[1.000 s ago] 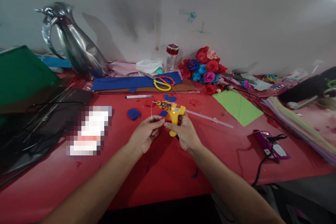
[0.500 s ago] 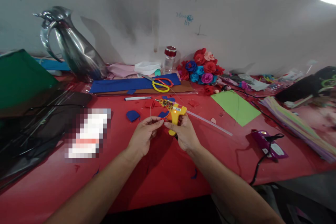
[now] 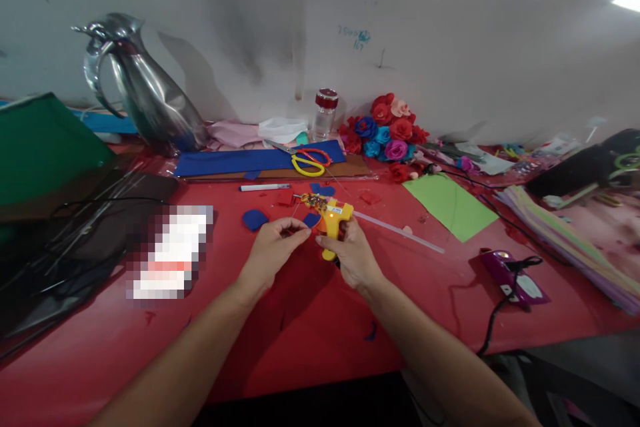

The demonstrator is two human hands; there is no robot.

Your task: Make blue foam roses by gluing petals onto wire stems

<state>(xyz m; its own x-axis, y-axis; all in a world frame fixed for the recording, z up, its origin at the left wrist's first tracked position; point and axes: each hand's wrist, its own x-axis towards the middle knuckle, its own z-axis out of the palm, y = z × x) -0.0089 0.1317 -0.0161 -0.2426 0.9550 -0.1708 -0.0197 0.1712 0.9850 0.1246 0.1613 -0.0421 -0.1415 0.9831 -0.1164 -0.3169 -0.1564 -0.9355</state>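
Note:
My right hand [image 3: 353, 253] is wrapped round a yellow hot glue gun [image 3: 334, 220], its nozzle pointing left. A long translucent glue stick [image 3: 400, 232] sticks out of its back end. Just left of the gun, my left hand [image 3: 273, 250] is closed in a pinch; a thin wire-like strand [image 3: 296, 211] shows above the fingers, and the rest of what it holds is hidden. The fingertips of both hands are close together. Blue cut pieces lie around them, one rounded piece [image 3: 255, 219] to the left and another [image 3: 312, 220] under the nozzle.
Behind stand scissors [image 3: 307, 165] on blue sheets, a marker [image 3: 264, 187], a glass jar [image 3: 325, 117], paper roses [image 3: 393, 130] and a metal jug [image 3: 150, 93]. A green sheet [image 3: 450, 207] and a purple corded box [image 3: 515, 277] lie right. A pixelated patch [image 3: 173, 253] is left.
My left hand has shifted slightly left and apart from the right thumb, and the thin strand now slants. The glue gun stays in my right hand, barely moved.

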